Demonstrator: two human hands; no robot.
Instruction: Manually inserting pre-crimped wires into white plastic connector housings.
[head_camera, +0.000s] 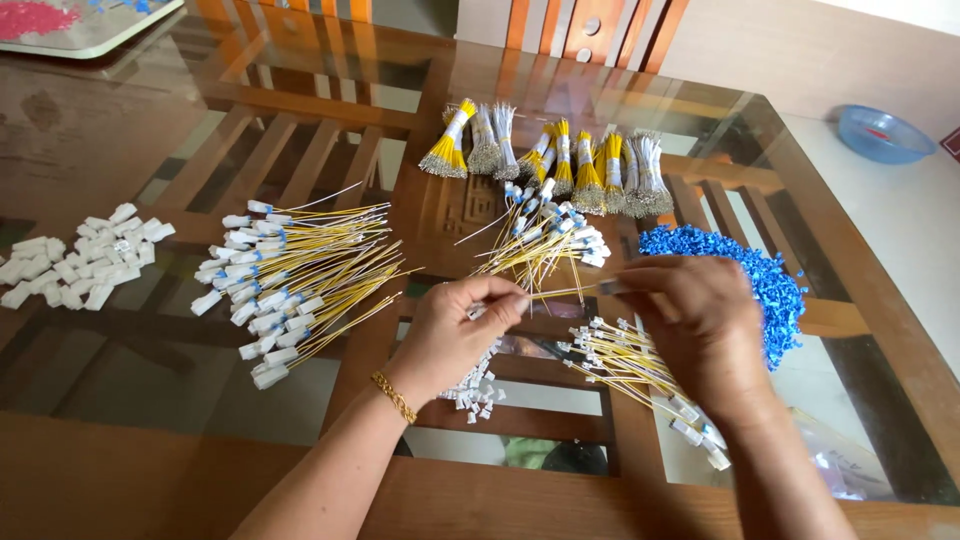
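Glass tabletop over a wooden frame: two hands work one yellow wire among sorted piles.

Near the table's front edge, the left hand pinches one end of a thin yellow wire between thumb and fingertips, while the right hand pinches the other end, so the wire spans the gap between them just above the glass. It looks light, thin and springy, easily kinked, and is best held close to its tips, as both hands hold it. Small white connectors lie under the left hand. Blue pieces are heaped toward the right edge. Finished wires with white plugs fan out at left, loose white housings near the left edge, and banded bundles toward the back.
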